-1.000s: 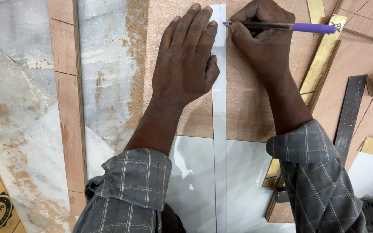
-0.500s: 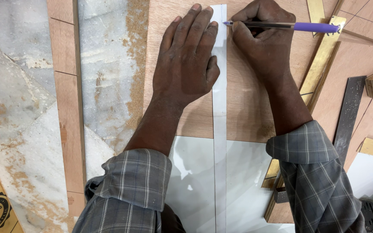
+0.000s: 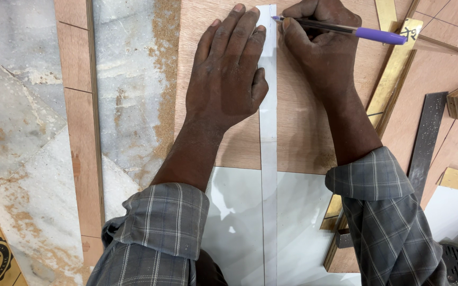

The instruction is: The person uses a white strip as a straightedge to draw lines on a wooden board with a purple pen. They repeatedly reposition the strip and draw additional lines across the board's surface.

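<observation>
Since the earlier frames we have barely moved: the pen tip sits at the same spot by the strip's upper end, and only the pen's purple end has dipped a touch lower at the upper right. Our left hand (image 3: 229, 74) lies flat in the upper middle of the frame, fingers spread and grasping nothing, pressing on the long white strip (image 3: 269, 175) that runs straight down the centre from the top edge to the bottom. Our right hand (image 3: 319, 47), at the top just right of the strip, is clenched around a pen (image 3: 340, 29) with a dark barrel and purple cap, its tip touching the strip's right edge near the top. Strip and hands rest on a brown plywood sheet (image 3: 303, 132); lower down the strip crosses a glossy white panel (image 3: 234, 222). A dark metal ruler (image 3: 428, 137) lies at the right, a brass-coloured bar (image 3: 393, 74) beside our right wrist, and sawdust-streaked marble floor (image 3: 27, 122) fills the left.
</observation>
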